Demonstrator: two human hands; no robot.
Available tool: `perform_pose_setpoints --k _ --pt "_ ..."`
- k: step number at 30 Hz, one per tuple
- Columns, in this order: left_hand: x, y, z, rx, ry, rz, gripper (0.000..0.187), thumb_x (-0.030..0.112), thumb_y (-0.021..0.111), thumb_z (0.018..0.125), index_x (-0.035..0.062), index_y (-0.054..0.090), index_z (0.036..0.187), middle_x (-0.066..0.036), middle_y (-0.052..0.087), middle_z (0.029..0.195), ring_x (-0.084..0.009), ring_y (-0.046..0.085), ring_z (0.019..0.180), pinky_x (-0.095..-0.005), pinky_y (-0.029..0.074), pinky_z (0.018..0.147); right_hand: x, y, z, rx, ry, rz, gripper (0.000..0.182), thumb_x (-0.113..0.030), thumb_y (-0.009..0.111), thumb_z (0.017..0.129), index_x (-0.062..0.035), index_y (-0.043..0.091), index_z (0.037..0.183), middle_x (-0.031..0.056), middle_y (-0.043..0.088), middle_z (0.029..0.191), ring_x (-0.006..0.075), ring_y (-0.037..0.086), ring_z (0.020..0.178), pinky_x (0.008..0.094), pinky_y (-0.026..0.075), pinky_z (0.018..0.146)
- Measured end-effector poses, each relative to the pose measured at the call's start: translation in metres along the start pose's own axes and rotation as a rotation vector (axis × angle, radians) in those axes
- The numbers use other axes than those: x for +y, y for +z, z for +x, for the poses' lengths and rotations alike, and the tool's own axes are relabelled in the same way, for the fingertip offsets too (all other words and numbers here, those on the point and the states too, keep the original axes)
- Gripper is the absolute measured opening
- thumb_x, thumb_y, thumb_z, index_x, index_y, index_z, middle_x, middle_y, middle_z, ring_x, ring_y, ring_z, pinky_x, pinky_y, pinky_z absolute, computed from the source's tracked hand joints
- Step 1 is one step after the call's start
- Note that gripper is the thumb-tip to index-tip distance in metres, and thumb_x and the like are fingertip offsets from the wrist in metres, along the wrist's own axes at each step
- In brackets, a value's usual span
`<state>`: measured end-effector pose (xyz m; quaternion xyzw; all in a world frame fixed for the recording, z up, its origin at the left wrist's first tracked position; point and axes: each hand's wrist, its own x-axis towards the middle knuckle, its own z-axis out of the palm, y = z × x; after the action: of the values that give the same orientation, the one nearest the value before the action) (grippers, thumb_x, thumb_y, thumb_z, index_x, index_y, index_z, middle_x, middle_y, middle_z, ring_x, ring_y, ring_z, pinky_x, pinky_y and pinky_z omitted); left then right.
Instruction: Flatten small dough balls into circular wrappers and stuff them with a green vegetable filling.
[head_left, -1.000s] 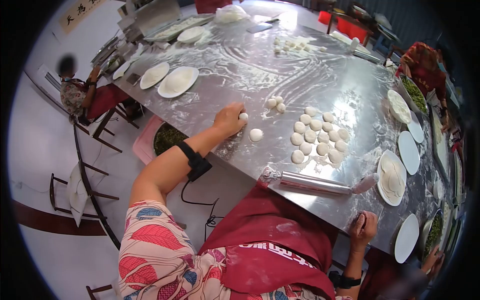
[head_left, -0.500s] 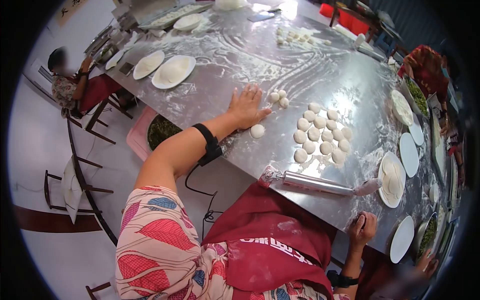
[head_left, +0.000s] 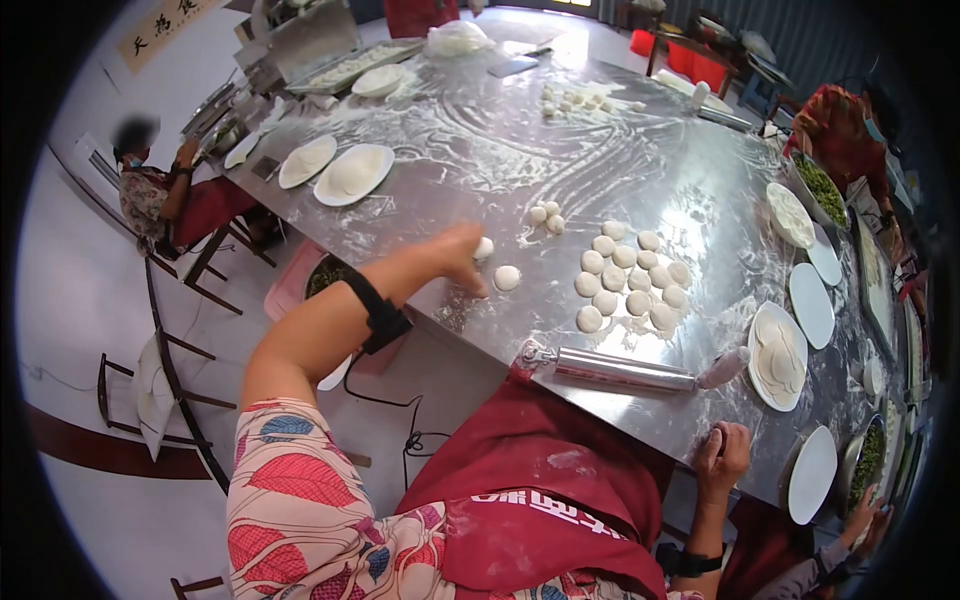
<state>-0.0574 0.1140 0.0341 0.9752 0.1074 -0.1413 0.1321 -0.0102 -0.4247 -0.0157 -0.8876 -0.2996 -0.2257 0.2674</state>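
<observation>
My left hand (head_left: 452, 254) is over the left part of the metal table, blurred by motion, with its thumb apart from the fingers. Right beside its fingers lies a white dough ball (head_left: 484, 248). A flattened dough round (head_left: 507, 278) sits just to the right, and a small cluster of dough balls (head_left: 547, 215) is farther up. Several flattened dough pieces (head_left: 623, 257) are grouped in the middle. Below them rests a metal rolling pin (head_left: 625, 368) near the table edge. My right hand (head_left: 724, 458) rests at the near edge with curled fingers; whatever they may hold is hidden.
Plates with dough wrappers (head_left: 355, 175) stand at the left, and another wrapper plate (head_left: 779, 358) at the right, near an empty white plate (head_left: 812, 475). Bowls of green filling (head_left: 820, 190) line the right side. Co-workers sit left and right. Flour streaks the metal table (head_left: 430, 215).
My left hand has come off the tabletop and moved left and towards me, uncovering a dough ball. My right hand stays at the table edge. The view has shifted slightly.
</observation>
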Motion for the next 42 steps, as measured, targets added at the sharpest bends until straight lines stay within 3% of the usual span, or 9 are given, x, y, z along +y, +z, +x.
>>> perform_pose_setpoints --k 2,8,14,18,21,24,36,39,42 --pt "0.017 0.010 0.022 0.052 0.130 -0.321 0.074 0.042 0.087 0.055 0.0000 0.056 0.108 -0.022 0.062 0.104 -0.0362 0.061 0.096 -0.0384 0.051 0.084 -0.002 0.000 0.000 0.001 -0.003 -0.005 0.011 -0.010 0.055 0.087 0.0004 0.059 0.090 0.0166 0.056 0.085 0.0343 0.057 0.079 0.0417 0.046 0.069" --pt "0.048 -0.002 0.072 0.567 -0.071 -0.145 0.053 0.034 0.083 0.065 0.0041 0.058 0.100 -0.016 0.061 0.094 -0.0322 0.062 0.094 -0.0405 0.049 0.078 0.002 0.000 0.001 0.002 -0.028 -0.010 0.011 -0.010 0.055 0.087 0.0002 0.059 0.089 0.0169 0.057 0.085 0.0344 0.057 0.078 0.0417 0.047 0.068" --pt "0.050 -0.009 0.077 0.375 -0.091 -0.237 0.041 0.036 0.074 0.074 0.0017 0.062 0.094 -0.017 0.064 0.093 -0.0310 0.062 0.095 -0.0390 0.048 0.082 -0.001 0.000 0.002 0.009 -0.004 -0.010 0.012 -0.010 0.054 0.088 0.0004 0.059 0.089 0.0173 0.057 0.085 0.0350 0.058 0.077 0.0422 0.047 0.069" --pt "0.009 0.013 0.076 0.406 0.115 -0.246 0.030 0.024 0.067 0.077 0.0044 0.066 0.100 -0.017 0.064 0.093 -0.0317 0.062 0.091 -0.0389 0.049 0.078 0.007 0.004 -0.001 0.013 -0.039 0.000 0.013 -0.011 0.054 0.089 0.0014 0.059 0.090 0.0178 0.057 0.086 0.0359 0.058 0.078 0.0419 0.047 0.070" --pt "0.008 0.004 0.027 0.196 0.224 -0.262 0.025 0.018 0.066 0.078 0.0062 0.067 0.100 -0.015 0.061 0.087 -0.0311 0.061 0.086 -0.0398 0.049 0.076 0.008 0.005 -0.003 0.018 -0.043 0.003 0.013 -0.010 0.053 0.090 0.0021 0.059 0.090 0.0173 0.058 0.086 0.0352 0.058 0.079 0.0411 0.047 0.071" --pt "0.004 0.008 -0.018 0.032 0.337 -0.153 0.025 0.014 0.067 0.077 0.0082 0.066 0.102 -0.013 0.058 0.086 -0.0288 0.061 0.082 -0.0397 0.049 0.073 0.007 0.005 -0.003 0.017 -0.035 -0.014 0.012 -0.009 0.053 0.091 0.0020 0.059 0.092 0.0162 0.057 0.088 0.0334 0.058 0.081 0.0394 0.047 0.074" --pt "0.010 0.033 -0.041 0.305 0.346 -0.116 0.029 0.013 0.074 0.072 0.0083 0.063 0.098 -0.011 0.055 0.091 -0.0279 0.060 0.083 -0.0389 0.049 0.072 0.000 0.002 0.000 -0.004 -0.008 -0.014 0.011 -0.009 0.054 0.089 0.0011 0.059 0.090 0.0167 0.057 0.086 0.0337 0.058 0.079 0.0402 0.047 0.071" --pt "0.015 0.028 -0.041 0.143 0.238 -0.043 0.040 0.022 0.073 0.076 0.0073 0.060 0.110 -0.016 0.057 0.104 -0.0328 0.058 0.097 -0.0402 0.048 0.082 0.002 0.003 -0.001 -0.010 -0.007 -0.006 0.012 -0.009 0.054 0.089 0.0012 0.059 0.091 0.0169 0.057 0.086 0.0340 0.058 0.080 0.0406 0.047 0.071" --pt "0.037 0.019 -0.044 0.393 0.199 0.003 0.062 0.040 0.068 0.081 0.0020 0.050 0.125 -0.024 0.050 0.124 -0.0405 0.048 0.116 -0.0443 0.040 0.098 0.002 0.003 -0.001 -0.010 0.002 0.002 0.012 -0.009 0.054 0.090 0.0014 0.059 0.091 0.0169 0.056 0.086 0.0342 0.058 0.080 0.0406 0.047 0.071"
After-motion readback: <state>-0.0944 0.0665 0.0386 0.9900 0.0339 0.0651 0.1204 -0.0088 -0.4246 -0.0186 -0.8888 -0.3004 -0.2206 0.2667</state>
